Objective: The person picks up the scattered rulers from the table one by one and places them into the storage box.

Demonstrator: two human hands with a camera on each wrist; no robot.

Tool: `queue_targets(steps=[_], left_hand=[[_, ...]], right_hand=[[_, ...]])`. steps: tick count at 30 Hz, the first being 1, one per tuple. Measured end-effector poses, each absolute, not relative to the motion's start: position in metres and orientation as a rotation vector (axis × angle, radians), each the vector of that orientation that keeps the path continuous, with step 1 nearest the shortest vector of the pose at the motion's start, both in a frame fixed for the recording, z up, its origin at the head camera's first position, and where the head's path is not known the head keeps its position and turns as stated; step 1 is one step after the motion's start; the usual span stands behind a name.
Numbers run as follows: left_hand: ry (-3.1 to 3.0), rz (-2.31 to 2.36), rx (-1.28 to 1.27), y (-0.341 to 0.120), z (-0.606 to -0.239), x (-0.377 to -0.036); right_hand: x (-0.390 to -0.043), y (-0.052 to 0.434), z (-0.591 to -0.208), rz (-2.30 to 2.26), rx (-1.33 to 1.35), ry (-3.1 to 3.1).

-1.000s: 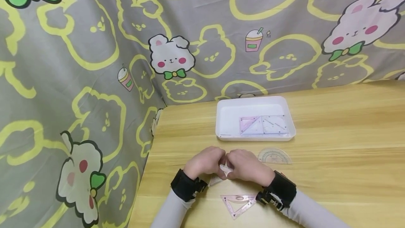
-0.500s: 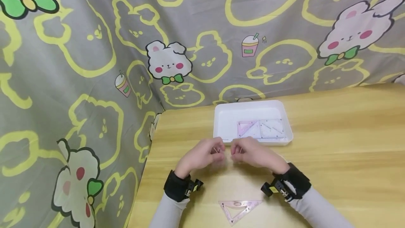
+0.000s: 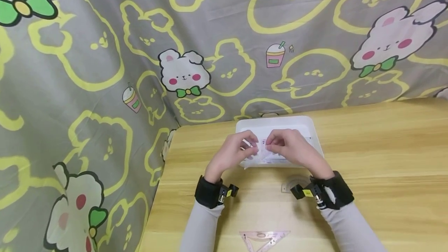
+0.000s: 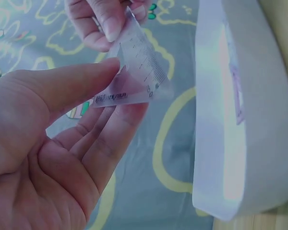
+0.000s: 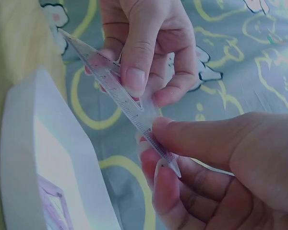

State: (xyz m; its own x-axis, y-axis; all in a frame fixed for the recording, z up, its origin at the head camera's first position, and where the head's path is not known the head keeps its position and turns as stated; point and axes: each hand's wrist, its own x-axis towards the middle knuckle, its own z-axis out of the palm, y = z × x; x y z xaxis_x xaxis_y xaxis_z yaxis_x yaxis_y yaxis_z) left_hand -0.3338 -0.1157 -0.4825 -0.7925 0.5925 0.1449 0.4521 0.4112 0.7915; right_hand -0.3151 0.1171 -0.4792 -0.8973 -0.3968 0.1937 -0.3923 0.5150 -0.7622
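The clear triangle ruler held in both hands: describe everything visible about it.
The triangle ruler looks like thin transparent plastic, pinkish-tinted, with a printed scale of fine marks along one edge. It is held in the air above the white tray, touching nothing else. The left hand pinches one corner between thumb and fingers; the right hand pinches the opposite corner.

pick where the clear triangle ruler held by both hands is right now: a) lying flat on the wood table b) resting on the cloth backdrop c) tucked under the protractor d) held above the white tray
d: the left hand and right hand pinch the clear triangle ruler by its ends over the white tray, off the table.
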Motion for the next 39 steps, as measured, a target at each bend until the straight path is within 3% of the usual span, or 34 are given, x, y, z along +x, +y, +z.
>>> queue_targets(steps=[19, 29, 39], left_hand=[[2.895, 1.028, 0.781, -0.109, -0.502, -0.379], [3.293, 0.499, 0.583, -0.109, -0.515, -0.384], [3.298, 0.424, 0.447, -0.111, -0.536, -0.394]], right_hand=[[-0.352, 0.104, -0.503, -1.444, -0.501, 2.88], [-0.36, 0.087, -0.525, -1.285, -0.617, 2.92], [-0.364, 0.077, -0.543, -1.127, -0.74, 2.973]])
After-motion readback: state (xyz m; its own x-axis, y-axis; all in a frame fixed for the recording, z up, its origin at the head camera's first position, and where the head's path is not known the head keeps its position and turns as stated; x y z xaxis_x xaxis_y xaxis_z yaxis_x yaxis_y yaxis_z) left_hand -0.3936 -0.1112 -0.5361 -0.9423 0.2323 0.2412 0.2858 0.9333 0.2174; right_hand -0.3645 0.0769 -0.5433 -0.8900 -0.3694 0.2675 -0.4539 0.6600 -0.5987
